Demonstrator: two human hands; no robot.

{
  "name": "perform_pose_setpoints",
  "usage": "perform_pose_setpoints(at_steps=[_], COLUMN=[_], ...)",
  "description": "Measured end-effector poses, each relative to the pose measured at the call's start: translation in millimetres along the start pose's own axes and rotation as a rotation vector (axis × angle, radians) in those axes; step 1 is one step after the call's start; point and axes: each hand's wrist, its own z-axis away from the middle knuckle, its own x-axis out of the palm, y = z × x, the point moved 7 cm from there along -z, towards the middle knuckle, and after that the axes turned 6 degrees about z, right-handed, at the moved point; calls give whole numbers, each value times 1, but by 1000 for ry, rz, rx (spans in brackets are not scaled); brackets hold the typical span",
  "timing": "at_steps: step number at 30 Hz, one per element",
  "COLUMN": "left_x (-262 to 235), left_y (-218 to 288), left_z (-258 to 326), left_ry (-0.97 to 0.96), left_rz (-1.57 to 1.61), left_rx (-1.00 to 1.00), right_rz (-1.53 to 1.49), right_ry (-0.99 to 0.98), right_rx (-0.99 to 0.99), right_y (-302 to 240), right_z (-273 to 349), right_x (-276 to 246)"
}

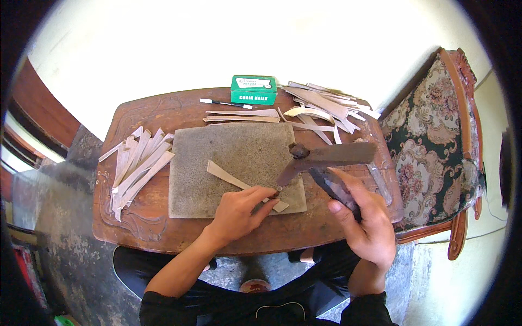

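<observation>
My right hand point(367, 217) is wrapped round the dark handle of a hammer point(337, 156), its rusty brown head raised over the right side of a grey slab point(201, 157). On that slab lies a pale, tapered strip point(224, 175), slanting down to the right. My left hand point(242, 209) is closed in a pinch over the strip's lower end. Between its fingertips stands a small metal piece with a round top point(279, 189), too small to name surely. The hammer's narrow end is just above it, seemingly apart.
Similar strips lie in a left pile point(142, 163), a flat row point(244, 115) and a back-right heap point(321, 106). A green nail box point(254, 90) and a pen point(225, 103) are at the wooden table's point(128, 117) far edge. A flowered chair point(429, 136) stands right.
</observation>
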Motion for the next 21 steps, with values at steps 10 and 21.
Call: perform_pose_setpoints(at_steps=[10, 21], left_x=[1, 2], left_y=[-1, -2], left_z=[2, 1], left_ry=[3, -12], left_rz=[14, 14], left_rx=[11, -19], right_rz=[66, 20], right_ry=[-5, 55], right_rx=[14, -6], right_y=[1, -1], right_z=[0, 3], right_x=[-1, -1])
